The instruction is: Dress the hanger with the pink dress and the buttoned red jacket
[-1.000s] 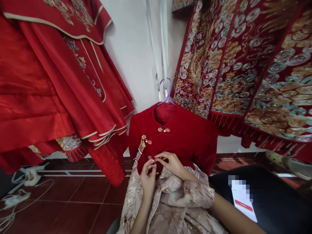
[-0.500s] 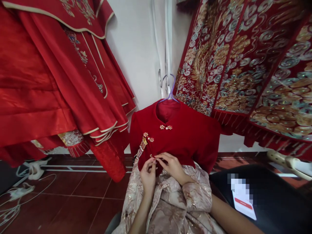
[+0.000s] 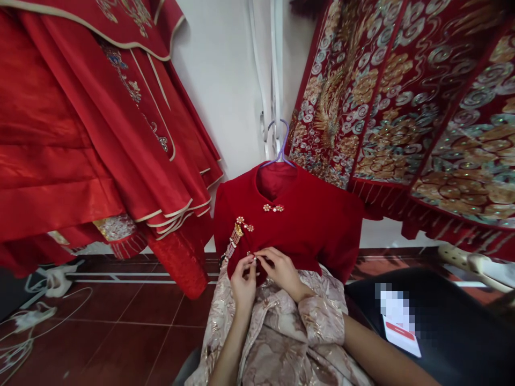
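A dark red short-sleeved jacket hangs on a purple hanger in front of me. Pearl-and-gold flower frog buttons fasten its collar, and a beaded tassel hangs from another at the left. Lower on its front, my left hand pinches a small pearl frog button between thumb and finger. My right hand closes its fingertips on the same button from the right. The fingers partly hide the button, so I cannot tell whether its loop is around it.
Red garments hang at the left, and an embroidered red-and-gold garment at the right. A phone lies on a black seat. White cables trail over the tiled floor at lower left. A patterned skirt covers my lap.
Both hands stay at the button with only slight finger shifts; the right fingers sit marginally higher and more to the left. The whole view has shifted slightly.
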Tool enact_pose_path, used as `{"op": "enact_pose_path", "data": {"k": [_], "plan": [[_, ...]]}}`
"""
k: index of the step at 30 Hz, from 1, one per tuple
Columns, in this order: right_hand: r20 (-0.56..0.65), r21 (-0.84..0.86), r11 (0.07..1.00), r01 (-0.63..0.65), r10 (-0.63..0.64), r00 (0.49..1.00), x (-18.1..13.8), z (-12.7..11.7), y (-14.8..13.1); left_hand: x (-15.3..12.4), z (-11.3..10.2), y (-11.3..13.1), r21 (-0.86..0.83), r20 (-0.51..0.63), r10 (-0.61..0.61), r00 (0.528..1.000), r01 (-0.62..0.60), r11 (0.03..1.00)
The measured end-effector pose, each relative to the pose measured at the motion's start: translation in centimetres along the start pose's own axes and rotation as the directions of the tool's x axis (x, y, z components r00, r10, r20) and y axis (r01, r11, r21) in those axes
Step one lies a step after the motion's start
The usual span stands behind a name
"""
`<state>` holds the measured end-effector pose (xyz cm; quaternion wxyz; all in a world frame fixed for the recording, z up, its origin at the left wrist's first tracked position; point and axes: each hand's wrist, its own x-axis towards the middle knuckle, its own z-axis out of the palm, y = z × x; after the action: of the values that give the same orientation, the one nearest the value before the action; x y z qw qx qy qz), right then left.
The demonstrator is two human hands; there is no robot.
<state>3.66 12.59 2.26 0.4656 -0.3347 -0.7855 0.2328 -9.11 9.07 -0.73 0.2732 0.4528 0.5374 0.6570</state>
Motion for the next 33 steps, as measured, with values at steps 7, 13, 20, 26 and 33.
{"op": "enact_pose_path", "data": {"k": [7, 13, 20, 26, 33], "plan": [[-0.085, 0.029, 0.999, -0.041, 0.043, 0.995, -2.1, -0.8, -0.3, -0.8, 0.0, 0.8, 0.096, -0.040, 0.078, 0.996, -0.074, 0.993], [-0.032, 0.060, 0.997, -0.055, 0.057, 0.998, -2.0, -0.4, 0.4, -0.7, -0.2, 0.7, 0.161, 0.018, 0.109, 0.994, -0.111, 0.981], [-0.003, 0.096, 0.989, -0.112, 0.113, 0.994, -2.1, 0.0, 1.2, -0.5, -0.4, -0.5, 0.171, 0.088, 0.079, 0.993, -0.094, 0.981], [0.007, 0.107, 0.985, -0.135, 0.135, 0.991, -2.1, 0.0, 1.3, -0.4, -0.3, -0.4, 0.098, 0.058, 0.017, 0.998, -0.022, 0.995], [0.025, 0.190, 0.969, -0.158, 0.156, 0.987, -1.9, -0.2, 1.0, -0.5, -0.4, -0.1, 0.178, -0.017, 0.060, 0.998, -0.057, 0.982]]}}
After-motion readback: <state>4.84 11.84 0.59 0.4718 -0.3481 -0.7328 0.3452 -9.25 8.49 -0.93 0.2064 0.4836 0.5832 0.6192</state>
